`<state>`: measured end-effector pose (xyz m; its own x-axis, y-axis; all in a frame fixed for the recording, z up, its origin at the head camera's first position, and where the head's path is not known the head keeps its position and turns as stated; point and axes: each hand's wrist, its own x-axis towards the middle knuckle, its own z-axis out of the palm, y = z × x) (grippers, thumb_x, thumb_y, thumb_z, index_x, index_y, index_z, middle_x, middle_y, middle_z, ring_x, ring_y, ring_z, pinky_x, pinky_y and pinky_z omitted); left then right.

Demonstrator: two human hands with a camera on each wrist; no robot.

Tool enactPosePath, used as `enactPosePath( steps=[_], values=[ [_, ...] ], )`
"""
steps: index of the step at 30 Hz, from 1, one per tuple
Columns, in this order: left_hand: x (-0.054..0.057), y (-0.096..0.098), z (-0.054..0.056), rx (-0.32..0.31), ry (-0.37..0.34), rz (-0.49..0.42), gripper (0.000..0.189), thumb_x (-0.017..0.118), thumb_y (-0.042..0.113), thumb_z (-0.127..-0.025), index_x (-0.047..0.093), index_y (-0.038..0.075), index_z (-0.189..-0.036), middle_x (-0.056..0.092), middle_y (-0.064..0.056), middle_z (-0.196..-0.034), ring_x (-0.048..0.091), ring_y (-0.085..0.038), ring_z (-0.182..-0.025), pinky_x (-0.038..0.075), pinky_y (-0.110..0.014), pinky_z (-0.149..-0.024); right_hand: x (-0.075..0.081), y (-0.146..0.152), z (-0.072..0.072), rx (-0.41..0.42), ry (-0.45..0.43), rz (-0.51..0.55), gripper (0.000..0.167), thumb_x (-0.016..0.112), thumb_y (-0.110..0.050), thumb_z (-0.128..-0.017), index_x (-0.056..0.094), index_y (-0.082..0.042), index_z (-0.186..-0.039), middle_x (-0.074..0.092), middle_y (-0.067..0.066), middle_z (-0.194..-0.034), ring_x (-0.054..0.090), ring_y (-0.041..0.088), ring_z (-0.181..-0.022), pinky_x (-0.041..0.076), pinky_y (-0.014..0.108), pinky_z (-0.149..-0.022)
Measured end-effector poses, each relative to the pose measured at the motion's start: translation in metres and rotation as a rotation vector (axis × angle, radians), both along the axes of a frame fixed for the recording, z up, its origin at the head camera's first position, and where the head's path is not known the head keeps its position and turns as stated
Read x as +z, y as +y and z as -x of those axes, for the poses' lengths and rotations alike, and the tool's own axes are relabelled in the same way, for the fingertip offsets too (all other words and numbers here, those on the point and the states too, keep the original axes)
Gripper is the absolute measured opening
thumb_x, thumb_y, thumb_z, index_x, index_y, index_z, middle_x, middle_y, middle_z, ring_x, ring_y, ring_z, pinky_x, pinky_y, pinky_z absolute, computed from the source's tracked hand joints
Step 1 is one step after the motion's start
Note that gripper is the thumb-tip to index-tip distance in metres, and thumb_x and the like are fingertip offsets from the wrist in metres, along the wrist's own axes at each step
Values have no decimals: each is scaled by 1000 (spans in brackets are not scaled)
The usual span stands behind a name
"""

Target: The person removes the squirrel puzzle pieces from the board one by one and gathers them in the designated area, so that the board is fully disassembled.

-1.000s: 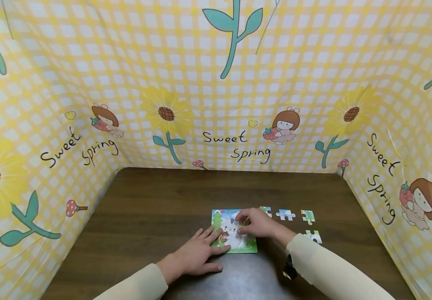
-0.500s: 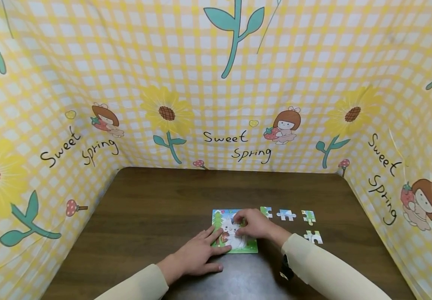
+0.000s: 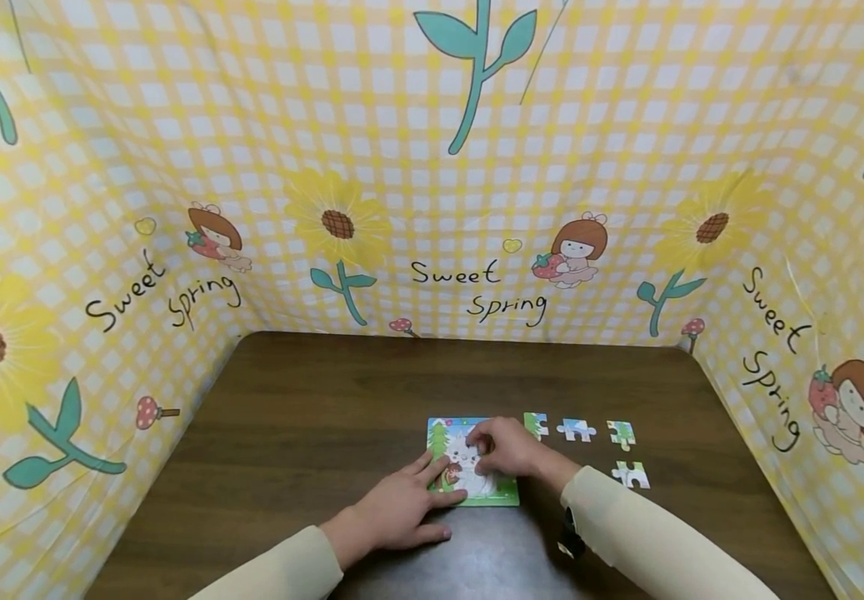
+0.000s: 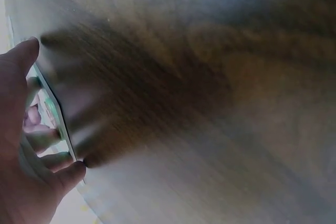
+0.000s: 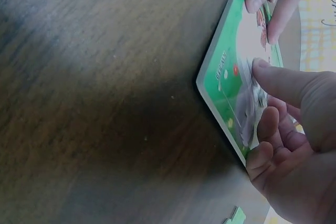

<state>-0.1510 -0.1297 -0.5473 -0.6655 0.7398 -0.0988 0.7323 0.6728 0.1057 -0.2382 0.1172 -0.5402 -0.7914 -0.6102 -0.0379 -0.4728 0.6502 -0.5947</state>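
A jigsaw puzzle board (image 3: 506, 500) with a green border and a white cartoon animal lies flat on the table. My left hand (image 3: 394, 510) rests on its left side, fingers spread and the thumb on the table; the left wrist view has this hand (image 4: 21, 145) at its left edge. Over the upper right of the board, my right hand (image 3: 510, 446) bends its thumb and fingers down around a puzzle piece (image 5: 261, 97), which they mostly hide. In the right wrist view, the thumb of this right hand (image 5: 294, 124) touches the picture.
Several loose puzzle pieces lie right of the board: a green one (image 3: 536, 425) close by, a blue-white one (image 3: 576, 429), a green one (image 3: 621, 433) and a white one (image 3: 631, 475). Patterned cloth walls (image 3: 372, 300) enclose the brown table (image 3: 289, 400).
The head view has shifted a little. My right fingers make only small movements over the board; the left hand stays in place, and so do the loose pieces.
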Motion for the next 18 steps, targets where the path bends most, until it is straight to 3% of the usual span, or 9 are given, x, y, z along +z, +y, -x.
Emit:
enactPosePath(
  steps=[5, 14, 18],
  values=[
    [0, 0, 0, 4, 7, 0, 55, 52, 62, -101, 49, 42, -152, 38, -17, -163, 34, -48, -148, 43, -46, -114, 0, -2, 0, 1, 30, -17, 38, 90, -11, -75, 78, -5, -111, 72, 5, -99, 63, 17, -89, 53, 33, -78],
    [-3, 1, 0, 7, 5, -7, 55, 50, 61, -102, 47, 42, -153, 37, -17, -163, 32, -48, -150, 43, -46, -114, 2, -4, 3, -28, -31, -30, 49, 90, -9, -74, 73, -4, -119, 68, 5, -96, 60, 17, -87, 51, 37, -77],
    [-4, 1, 0, 12, 2, -9, 55, 50, 62, -102, 47, 42, -153, 36, -17, -164, 32, -47, -150, 44, -46, -113, 2, -5, 5, -39, -46, -29, 44, 90, -11, -75, 74, -5, -116, 71, 5, -98, 63, 18, -90, 53, 39, -80]
  ],
)
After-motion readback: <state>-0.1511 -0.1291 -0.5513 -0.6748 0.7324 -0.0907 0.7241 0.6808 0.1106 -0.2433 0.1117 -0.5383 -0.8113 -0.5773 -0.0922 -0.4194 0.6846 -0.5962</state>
